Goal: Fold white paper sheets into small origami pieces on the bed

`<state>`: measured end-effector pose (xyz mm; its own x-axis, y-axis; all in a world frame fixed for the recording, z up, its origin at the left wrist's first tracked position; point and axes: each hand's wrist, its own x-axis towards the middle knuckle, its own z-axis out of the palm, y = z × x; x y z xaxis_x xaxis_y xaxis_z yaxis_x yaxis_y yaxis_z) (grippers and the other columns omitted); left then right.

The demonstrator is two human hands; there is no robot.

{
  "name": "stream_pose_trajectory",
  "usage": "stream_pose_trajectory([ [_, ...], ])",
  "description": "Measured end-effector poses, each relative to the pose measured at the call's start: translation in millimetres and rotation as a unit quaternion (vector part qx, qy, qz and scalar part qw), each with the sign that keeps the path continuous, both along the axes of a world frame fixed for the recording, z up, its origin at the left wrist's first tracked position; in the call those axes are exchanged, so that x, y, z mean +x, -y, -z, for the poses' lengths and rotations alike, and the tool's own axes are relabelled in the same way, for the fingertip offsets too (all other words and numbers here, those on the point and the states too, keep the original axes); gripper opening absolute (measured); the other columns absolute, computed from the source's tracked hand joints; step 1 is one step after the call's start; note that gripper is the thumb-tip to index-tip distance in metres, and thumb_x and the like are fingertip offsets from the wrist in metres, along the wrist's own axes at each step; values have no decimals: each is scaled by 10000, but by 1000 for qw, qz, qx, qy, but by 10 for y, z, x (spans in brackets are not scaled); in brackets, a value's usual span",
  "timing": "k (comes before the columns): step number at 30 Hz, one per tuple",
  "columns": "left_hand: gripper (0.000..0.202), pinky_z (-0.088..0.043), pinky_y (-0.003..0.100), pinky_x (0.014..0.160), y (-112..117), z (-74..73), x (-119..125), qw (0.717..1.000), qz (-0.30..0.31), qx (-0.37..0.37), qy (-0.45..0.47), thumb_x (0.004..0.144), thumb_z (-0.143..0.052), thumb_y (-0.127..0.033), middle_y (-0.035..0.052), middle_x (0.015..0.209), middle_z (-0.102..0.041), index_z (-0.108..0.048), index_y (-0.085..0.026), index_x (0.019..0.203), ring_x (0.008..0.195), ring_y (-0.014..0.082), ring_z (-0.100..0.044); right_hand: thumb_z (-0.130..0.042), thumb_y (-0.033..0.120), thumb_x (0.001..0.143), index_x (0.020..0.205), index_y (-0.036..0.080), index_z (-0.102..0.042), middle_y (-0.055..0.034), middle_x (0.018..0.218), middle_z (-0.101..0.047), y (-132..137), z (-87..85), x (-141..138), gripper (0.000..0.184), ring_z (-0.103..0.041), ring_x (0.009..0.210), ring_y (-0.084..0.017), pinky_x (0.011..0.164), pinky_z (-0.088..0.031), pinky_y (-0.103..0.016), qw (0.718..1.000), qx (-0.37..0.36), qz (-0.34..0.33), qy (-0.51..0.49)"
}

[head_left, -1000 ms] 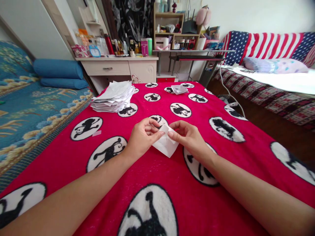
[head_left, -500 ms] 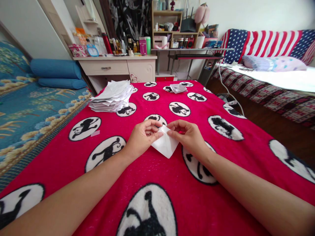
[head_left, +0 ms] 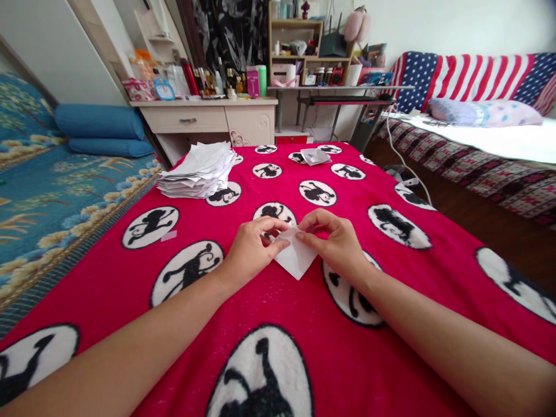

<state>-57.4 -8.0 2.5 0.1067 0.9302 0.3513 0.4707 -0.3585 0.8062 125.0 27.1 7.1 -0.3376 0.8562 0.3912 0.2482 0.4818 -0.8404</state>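
Note:
A small white piece of folded paper (head_left: pixel 296 259) is held between my hands above the red blanket, one corner pointing toward me. My left hand (head_left: pixel 254 243) pinches its upper left side between thumb and fingers. On the upper right side, my right hand (head_left: pixel 332 236) grips it with thumb and bent forefinger. Both sets of fingertips nearly meet at the paper's far corner, which they partly hide.
A tall stack of white papers (head_left: pixel 197 171) lies at the far left of the red blanket (head_left: pixel 269 301). Another folded white paper (head_left: pixel 315 156) rests near the far edge. A small pale scrap (head_left: pixel 169 236) lies left of my hands. Beyond stand a cluttered dresser (head_left: pixel 204 119) and shelf.
The paper's top has shifted in my fingers, with a fold or flap now showing near the far corner. My left fingers have moved slightly right and down; my right hand has barely moved.

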Motion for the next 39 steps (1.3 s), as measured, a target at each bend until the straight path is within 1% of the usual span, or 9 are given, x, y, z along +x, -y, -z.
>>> stream_pose_trajectory([
  [5,131,-489,310,827,-59,53,-63,996,-2,45,-71,689,-733,-201,60,974,-686,-704,-174,814,908,180,-628,-653,220,735,824,155,-655,-4,723,-652,-48,60,35,111,-566,625,-121,549,-431,-226,994,-67,-67,50],
  [10,103,-464,252,683,-55,67,-87,994,15,16,-110,690,-728,-197,12,779,-681,-702,-182,789,727,142,-612,-640,171,710,807,155,-665,17,668,-625,-77,70,83,101,-548,594,-112,528,-422,-212,982,-101,-137,84],
  [13,61,-440,222,624,-21,51,-83,993,44,-1,-113,706,-703,-181,-1,729,-666,-699,-180,766,662,119,-596,-580,90,699,777,153,-665,8,691,-633,-59,13,118,131,-557,617,-113,552,-426,-211,980,-77,-156,101],
  [17,101,-414,207,613,17,47,-74,988,60,49,-130,712,-633,-86,-3,705,-640,-678,-176,707,650,104,-572,-517,26,687,863,157,-681,-21,815,-681,-22,-95,182,275,-608,732,-139,653,-462,-233,967,-59,-202,142],
  [21,99,-397,209,584,39,62,-62,984,47,76,-154,714,-619,-92,2,701,-613,-670,-176,726,629,104,-550,-721,211,680,1001,179,-663,-40,929,-674,19,-153,208,328,-601,794,-165,687,-460,-257,959,16,-189,209],
  [24,107,-389,213,574,46,64,-60,982,46,78,-168,711,-601,-92,5,704,-601,-662,-176,735,626,109,-541,-750,307,691,1000,177,-640,-46,928,-660,41,-135,186,353,-589,775,-160,688,-450,-263,959,69,-162,221],
  [28,144,-378,213,573,40,43,-81,979,66,81,-178,701,-574,-61,-1,711,-597,-652,-180,727,627,104,-537,-622,119,749,844,179,-642,-31,855,-648,37,-92,163,113,-584,769,-148,706,-442,-256,958,113,-153,212],
  [31,185,-393,218,616,31,12,-111,971,99,95,-194,693,-563,-31,-2,725,-606,-657,-184,737,679,113,-556,-565,9,705,804,183,-666,-29,860,-651,28,-89,180,224,-596,802,-149,723,-448,-250,951,132,-188,207],
  [39,226,-432,246,738,39,-96,-181,941,184,100,-265,740,-534,-37,21,831,-639,-680,-197,804,821,148,-590,-593,3,674,809,197,-720,-48,891,-667,44,-129,225,269,-603,837,-173,758,-466,-284,930,170,-234,226],
])
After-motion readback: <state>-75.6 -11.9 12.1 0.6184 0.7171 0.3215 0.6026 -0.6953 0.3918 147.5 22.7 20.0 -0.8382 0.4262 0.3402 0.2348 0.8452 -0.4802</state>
